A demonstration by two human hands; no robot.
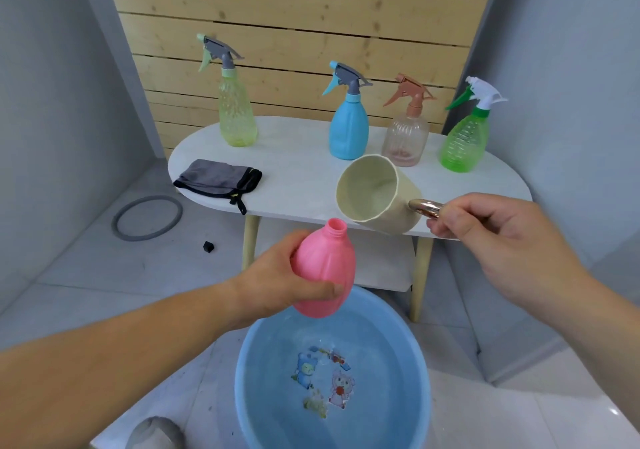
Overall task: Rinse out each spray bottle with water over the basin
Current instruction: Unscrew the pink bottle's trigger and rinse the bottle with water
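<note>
Above the blue basin, the left hand grips the uncapped pink bottle; the right hand pinches the tilted cream cup by its handle.

This looks like a plain corner of a home, a washroom or utility nook. A low white oval table on pale wooden legs stands on a grey tiled floor. Behind the table is a pine slat panel between bare grey walls. Household spray bottles line the table's back edge. In front of the table, a blue plastic basin with cartoon figures sits on the floor.
</note>
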